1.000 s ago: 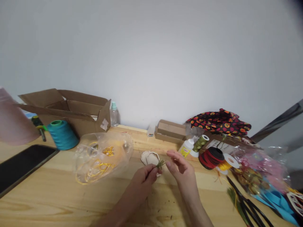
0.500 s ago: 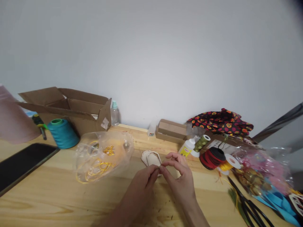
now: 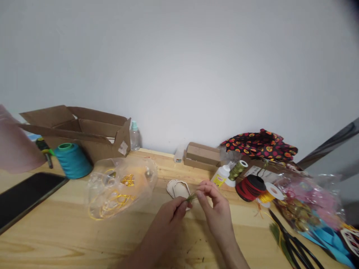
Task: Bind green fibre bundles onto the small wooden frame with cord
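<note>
Currently in hand: one olive-green fibre tuft (image 3: 191, 198), pinched narrowly between the fingertips of left hand (image 3: 167, 220) and right hand (image 3: 215, 204), held just above pale wooden cutouts (image 3: 179, 189) on a pine tabletop (image 3: 56, 239).

The small green tuft (image 3: 191, 197) at the left hand (image 3: 167, 220) was too thin and blurred to count its strands. That hand hid the lower part of the pale wooden cutouts (image 3: 181, 190). The picture's bottom edge cut off the black scissors (image 3: 297, 244), and its left edge cut off the pink cone (image 3: 15, 144).
</note>
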Tool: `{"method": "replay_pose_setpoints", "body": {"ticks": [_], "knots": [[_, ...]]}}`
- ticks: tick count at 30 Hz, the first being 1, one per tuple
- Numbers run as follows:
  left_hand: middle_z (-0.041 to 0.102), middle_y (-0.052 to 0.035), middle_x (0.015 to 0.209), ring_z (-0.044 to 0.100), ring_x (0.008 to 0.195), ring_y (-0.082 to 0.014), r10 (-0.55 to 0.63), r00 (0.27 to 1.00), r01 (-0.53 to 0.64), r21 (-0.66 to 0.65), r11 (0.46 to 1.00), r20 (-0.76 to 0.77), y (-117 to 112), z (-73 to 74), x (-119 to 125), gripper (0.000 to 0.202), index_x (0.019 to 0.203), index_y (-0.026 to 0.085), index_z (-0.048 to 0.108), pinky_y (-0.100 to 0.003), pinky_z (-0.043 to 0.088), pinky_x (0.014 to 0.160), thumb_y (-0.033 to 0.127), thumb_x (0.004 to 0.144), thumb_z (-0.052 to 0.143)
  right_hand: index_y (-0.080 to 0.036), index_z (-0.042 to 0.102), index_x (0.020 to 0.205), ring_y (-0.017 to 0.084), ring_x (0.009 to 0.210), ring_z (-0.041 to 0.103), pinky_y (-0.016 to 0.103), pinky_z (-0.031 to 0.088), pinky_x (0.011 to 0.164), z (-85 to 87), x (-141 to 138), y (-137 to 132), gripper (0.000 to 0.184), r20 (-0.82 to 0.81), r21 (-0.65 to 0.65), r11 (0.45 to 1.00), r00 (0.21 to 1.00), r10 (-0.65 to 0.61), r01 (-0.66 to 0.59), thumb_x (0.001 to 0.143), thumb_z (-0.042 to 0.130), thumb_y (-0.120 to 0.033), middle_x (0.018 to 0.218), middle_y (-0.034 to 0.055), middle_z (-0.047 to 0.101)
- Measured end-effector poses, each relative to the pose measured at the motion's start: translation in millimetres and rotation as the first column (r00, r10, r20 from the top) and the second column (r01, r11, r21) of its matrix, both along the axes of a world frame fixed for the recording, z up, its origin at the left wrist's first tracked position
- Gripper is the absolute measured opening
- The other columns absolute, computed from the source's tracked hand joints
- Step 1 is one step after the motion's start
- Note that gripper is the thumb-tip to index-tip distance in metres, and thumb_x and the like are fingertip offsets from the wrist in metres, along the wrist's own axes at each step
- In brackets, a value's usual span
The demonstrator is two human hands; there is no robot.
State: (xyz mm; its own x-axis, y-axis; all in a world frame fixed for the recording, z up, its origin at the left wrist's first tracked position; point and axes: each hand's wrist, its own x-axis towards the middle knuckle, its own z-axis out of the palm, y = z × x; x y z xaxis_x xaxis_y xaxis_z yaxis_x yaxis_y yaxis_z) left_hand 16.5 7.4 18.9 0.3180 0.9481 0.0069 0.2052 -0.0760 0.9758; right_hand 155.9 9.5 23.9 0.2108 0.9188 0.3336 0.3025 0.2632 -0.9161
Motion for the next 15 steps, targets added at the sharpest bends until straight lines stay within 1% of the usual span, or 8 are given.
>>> {"method": "replay_pose_setpoints", "body": {"ticks": [3,5,6,7,9,11,13,15], "knots": [[0.032,0.0075,0.048,0.031,0.044,-0.0082,-0.003,0.991,0.028,-0.185,0.982,0.132,3.4,-5.4,0.9,0.031,0.077,0.015,0.056,-0.018,0.023,0.043,0.041,0.078,0.038,-0.018,0.062,0.079,0.019,0.082,0.053,0.03,0.04,0.074,1.7,2.7,2.1,0.017,-0.198,-0.073,0.997,0.979,-0.05,0.036,0.069,0.059,-0.032,0.085,0.0049,0.061],[0.022,0.01,0.046,0.019,0.039,-0.0065,-0.006,0.972,0.077,-0.295,0.952,0.233,5.9,-9.0,1.4,0.034,0.078,0.014,0.053,-0.018,0.014,0.038,0.045,0.077,0.038,-0.018,0.064,0.077,0.019,0.076,0.055,0.03,0.042,0.071,2.4,3.0,3.0,0.02,-0.271,-0.148,0.989,0.963,-0.012,-0.029,0.068,0.059,-0.035,0.079,0.0047,0.063],[0.02,0.0105,0.046,0.017,0.039,-0.0061,-0.004,0.965,0.09,-0.314,0.945,0.263,6.7,-9.9,1.4,0.035,0.079,0.014,0.053,-0.017,0.012,0.038,0.046,0.076,0.039,-0.018,0.065,0.075,0.019,0.075,0.056,0.03,0.043,0.07,2.5,2.4,3.1,0.021,-0.294,-0.177,0.98,0.955,0.035,-0.09,0.067,0.06,-0.036,0.077,0.0046,0.064],[0.021,0.0104,0.046,0.018,0.038,-0.006,0.003,0.962,0.083,-0.302,0.95,0.272,6.9,-9.9,1.2,0.035,0.079,0.014,0.053,-0.017,0.013,0.037,0.045,0.076,0.04,-0.018,0.066,0.074,0.019,0.074,0.056,0.03,0.043,0.069,2.4,1.6,2.9,0.021,-0.31,-0.201,0.967,0.946,0.091,-0.159,0.065,0.062,-0.036,0.076,0.0047,0.064],[0.034,0.0076,0.048,0.03,0.042,-0.007,0.02,0.969,0.031,-0.2,0.979,0.248,5.8,-6.9,0.2,0.031,0.08,0.014,0.055,-0.017,0.024,0.04,0.042,0.077,0.041,-0.017,0.067,0.077,0.02,0.075,0.056,0.031,0.043,0.069,1.6,-0.2,2.0,0.022,-0.327,-0.231,0.934,0.926,0.188,-0.271,0.064,0.064,-0.035,0.078,0.0051,0.064],[0.05,0.0022,0.059,0.046,0.057,-0.0109,0.03,0.981,-0.02,-0.057,0.998,0.191,3.1,-1.7,-1.2,0.028,0.081,0.015,0.057,-0.02,0.036,0.055,0.037,0.08,0.04,-0.017,0.066,0.084,0.02,0.077,0.056,0.03,0.043,0.068,0.4,-1.0,0.6,0.025,-0.326,-0.232,0.913,0.911,0.252,-0.336,0.064,0.064,-0.032,0.083,0.0051,0.063],[0.059,-0.0008,0.071,0.051,0.071,-0.0148,0.034,0.992,-0.039,0.043,0.998,0.12,0.1,3.0,-2.2,0.026,0.082,0.017,0.058,-0.023,0.038,0.068,0.033,0.081,0.037,-0.017,0.065,0.088,0.018,0.077,0.055,0.028,0.043,0.067,-0.4,-0.6,-0.6,0.027,-0.316,-0.224,0.9,0.901,0.297,-0.375,0.064,0.065,-0.03,0.084,0.0043,0.062],[0.062,-0.0016,0.075,0.053,0.073,-0.0165,0.036,0.998,-0.04,0.084,0.996,0.053,-1.9,5.3,-2.6,0.026,0.082,0.018,0.058,-0.024,0.039,0.07,0.031,0.082,0.036,-0.018,0.064,0.088,0.018,0.076,0.054,0.028,0.042,0.067,-0.3,-0.1,-1.4,0.028,-0.327,-0.213,0.892,0.889,0.32,-0.4,0.062,0.067,-0.027,0.083,0.0035,0.062]]}}
